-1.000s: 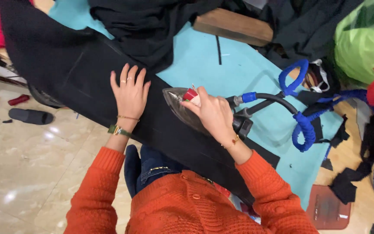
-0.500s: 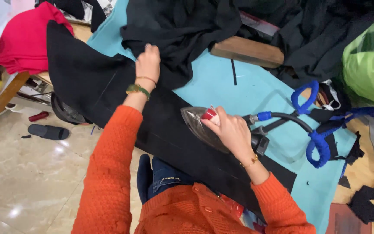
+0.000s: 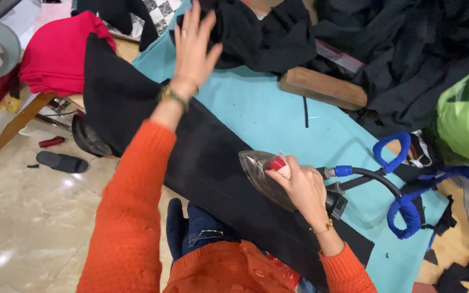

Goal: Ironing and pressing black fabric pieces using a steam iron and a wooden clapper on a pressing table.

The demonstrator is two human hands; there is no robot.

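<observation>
At the near edge, six o'clock: the person's lap in orange knit and blue jeans point(image 3: 199, 233), pressed against the table; the long strip of black fabric point(image 3: 213, 163) runs diagonally from ten o'clock down to five o'clock across the turquoise ironing pad point(image 3: 267, 116), its near edge overhanging the table.

Right hand point(image 3: 299, 187), just right of centre at about four o'clock: fingers wrapped tight round the handle of the steam iron point(image 3: 264, 176); soleplate flat on the strip, nose pointing toward ten o'clock; iron sits roughly midway along the cloth.

Judgement: the stretch behind the iron, toward five o'clock, lies flat and looks pressed; the longer run ahead, toward ten o'clock, looks left to do; roughly half along, no more.

Left hand point(image 3: 195, 46), twelve o'clock: raised off the surface, fingers spread and straight, gripping nothing; it hovers beside the black garment pile point(image 3: 267, 38), whether touching it cannot be told.

Around: blue-wrapped hose point(image 3: 403, 209) looping from the iron's rear at three o'clock; wooden block point(image 3: 324, 87) at one o'clock; green bag point(image 3: 465, 108) at two o'clock; red folded cloth point(image 3: 55, 54) at ten o'clock; dark slipper point(image 3: 61, 161) on the floor, nine o'clock.

In the way: the garment pile crowds the pad's far end; the hose loop lies close to the strip's right end.
</observation>
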